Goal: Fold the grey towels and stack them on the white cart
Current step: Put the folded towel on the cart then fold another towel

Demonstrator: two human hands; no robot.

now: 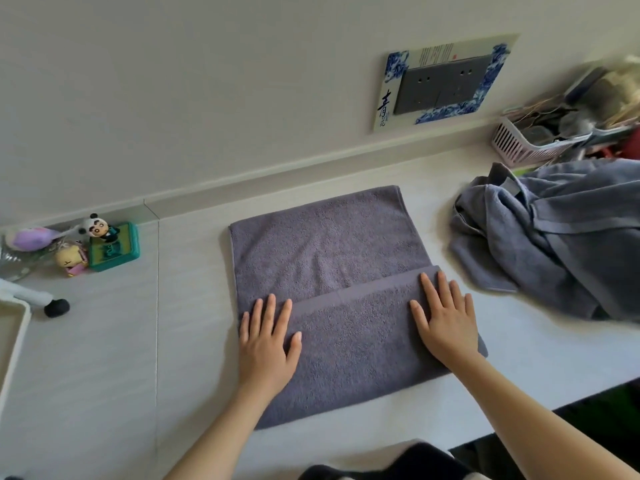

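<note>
A grey towel [329, 251] lies flat on the white tabletop [138, 341], its near part folded up over itself to about the middle. My left hand [268, 344] presses flat on the folded flap's left end, fingers straight and spread. My right hand [443, 320] presses flat on the flap's right end in the same way. A heap of unfolded grey towels [550, 233] lies at the right of the table. A white rim, perhaps the cart [15, 327], shows at the left edge.
Small toy figures and a green box [112, 245] stand at the back left by the wall. A pink basket [523, 142] with clutter sits at the back right. A wall socket with a blue-patterned surround [440, 84] is above the table. A black-tipped white object [48, 303] lies at the left.
</note>
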